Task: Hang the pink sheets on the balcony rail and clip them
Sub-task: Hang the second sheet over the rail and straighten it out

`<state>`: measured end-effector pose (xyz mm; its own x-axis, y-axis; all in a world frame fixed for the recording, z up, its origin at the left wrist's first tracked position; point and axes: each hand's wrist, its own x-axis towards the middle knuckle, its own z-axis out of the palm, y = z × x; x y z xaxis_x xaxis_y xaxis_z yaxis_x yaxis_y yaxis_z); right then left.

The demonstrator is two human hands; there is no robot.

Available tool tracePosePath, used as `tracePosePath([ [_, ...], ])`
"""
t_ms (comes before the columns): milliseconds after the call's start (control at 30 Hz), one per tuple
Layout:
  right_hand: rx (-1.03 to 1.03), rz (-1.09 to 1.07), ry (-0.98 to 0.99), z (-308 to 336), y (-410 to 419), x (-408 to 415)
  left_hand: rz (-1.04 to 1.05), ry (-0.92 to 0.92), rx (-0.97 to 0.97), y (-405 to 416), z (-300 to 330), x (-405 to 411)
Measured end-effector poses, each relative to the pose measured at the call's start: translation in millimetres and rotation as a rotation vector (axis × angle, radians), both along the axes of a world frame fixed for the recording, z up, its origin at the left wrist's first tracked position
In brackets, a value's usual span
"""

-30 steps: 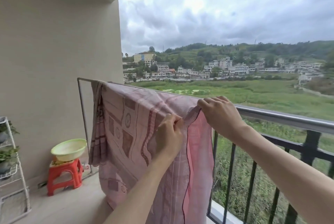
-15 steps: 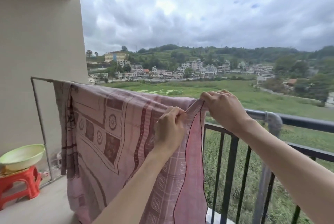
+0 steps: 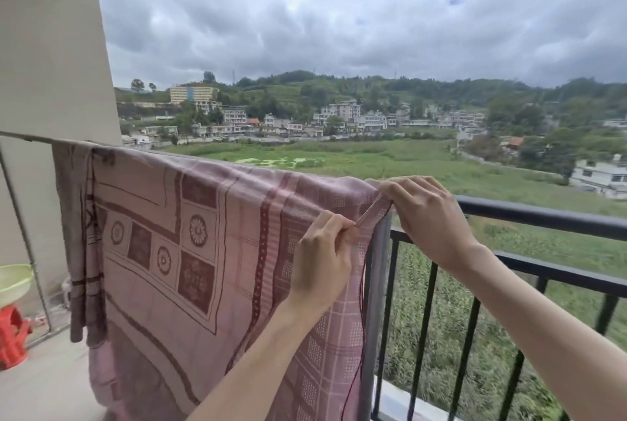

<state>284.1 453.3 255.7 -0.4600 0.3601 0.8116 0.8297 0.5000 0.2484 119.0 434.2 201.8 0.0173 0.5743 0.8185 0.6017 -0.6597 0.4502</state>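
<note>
I see the pink sheet draped over the balcony rail, hanging down on the near side. It covers the rail from the wall end out to where the hands are. My left hand sits just under the rail, at the sheet's right edge — its fingers are curled and pinch a thin fold of the cloth. My right hand is on top of the rail, just beside the left one, and its fingers curl over the sheet's top corner and hold it there. The fold runs tight between the two hands.

Right of the hands the rail is bare and dark, with black bars under it. Far to the left of the sheet, low down by the wall, a pale green bowl rests on a red stool — both are partly cut off by the picture's edge.
</note>
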Motion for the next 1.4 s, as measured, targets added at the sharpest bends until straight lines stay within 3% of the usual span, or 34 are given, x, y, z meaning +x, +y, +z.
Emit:
tracePosePath([
  [300,-0.253,-0.046,0.269,-11,63,-41,0.065,-0.095,-0.021,14,-12,-43],
  [433,-0.436,-0.044,0.517,-3,93,-67,0.077,-0.078,-0.015,28,-13,-72],
  [533,-0.385,-0.075,0.534,2,109,-83,0.057,-0.064,-0.015,38,-17,-84],
  [667,-0.112,-0.083,0.431,8,123,-101,0.040,-0.055,-0.003,53,-25,-105],
  [733,-0.095,-0.023,0.623,2,127,-111,0.036,-0.041,0.008,59,-32,-115],
  [833,-0.410,0.179,1.197,-23,130,-142,0.027,-0.013,-0.030,68,-52,-132],
  [900,-0.539,0.255,1.377,-40,133,-155,0.025,0.009,-0.090,72,-71,-143],
  [1067,-0.443,0.270,1.216,-49,130,-177,0.027,0.024,-0.150,83,-94,-176],
  [1167,-0.495,0.295,1.062,-61,109,-203,0.010,0.140,-0.242,86,-104,-194],
  [1233,-0.484,0.181,0.846,-72,95,-223,0.009,0.247,-0.294,86,-111,-211],
  [1300,-0.337,0.023,0.519,-81,86,-244,0.038,0.305,-0.270,86,-113,-234],
  [1400,-0.235,-0.022,0.190,-85,76,-288,0.144,0.353,-0.168,90,-102,-282],
])
